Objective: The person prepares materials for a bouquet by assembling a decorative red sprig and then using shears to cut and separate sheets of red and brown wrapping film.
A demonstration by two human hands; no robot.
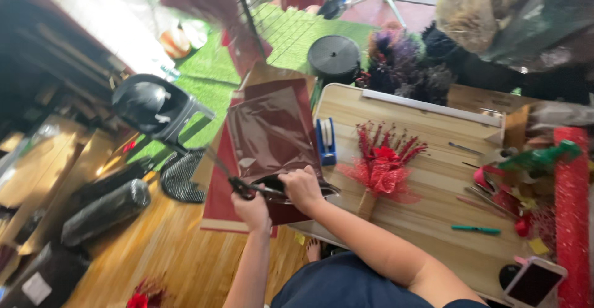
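In the head view, you are cutting the glossy dark-red wrapping sheet (272, 128), which hangs just left of the light wooden table (433, 178). Your left hand (252, 209) closes around the black scissors (247, 189); your right hand (302, 187) pinches the sheet's lower edge. I judge the next move needs a steady, straight cut. On the table lies a red flower bouquet (383, 165); left of it is wooden floor (167, 252).

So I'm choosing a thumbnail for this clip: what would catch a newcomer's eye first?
Probably the red bouquet lying mid-table on the pale wooden table. Next, at the table's left edge, the left hand works scissors while the right hand holds a glossy dark red wrapping sheet. A bright red mesh roll lines the right edge.
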